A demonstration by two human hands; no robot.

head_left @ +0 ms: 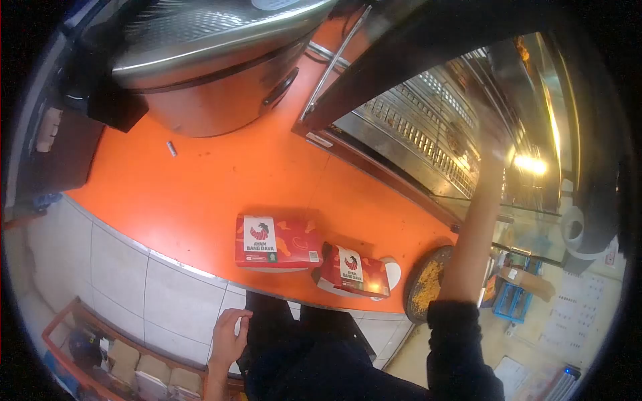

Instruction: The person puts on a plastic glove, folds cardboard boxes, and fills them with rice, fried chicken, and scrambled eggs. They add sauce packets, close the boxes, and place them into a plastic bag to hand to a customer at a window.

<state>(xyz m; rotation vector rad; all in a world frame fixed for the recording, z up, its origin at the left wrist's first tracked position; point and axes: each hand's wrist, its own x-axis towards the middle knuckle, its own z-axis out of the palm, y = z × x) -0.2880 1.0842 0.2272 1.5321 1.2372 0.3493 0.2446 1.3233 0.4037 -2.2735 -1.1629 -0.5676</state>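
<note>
A left hand (229, 334) rests in the air before an orange counter (180, 180) while the right hand (491, 134) reaches into a lit display case (401, 72).

From left, a steel pot (207, 110) stands at the back; nearer, the left hand's fingers curl loosely, part open, gripping nothing visible. Just beyond it, at the counter's front edge, sits a wide red box (287, 244), with a smaller red box (364, 273) beside it, both labelled "Ayam Bang Dava." Next comes a round dark pan (412, 287) of orange crumbs (426, 284). Blur and glare appear to hide the right fingers; their opening and any hold cannot be told.
</note>
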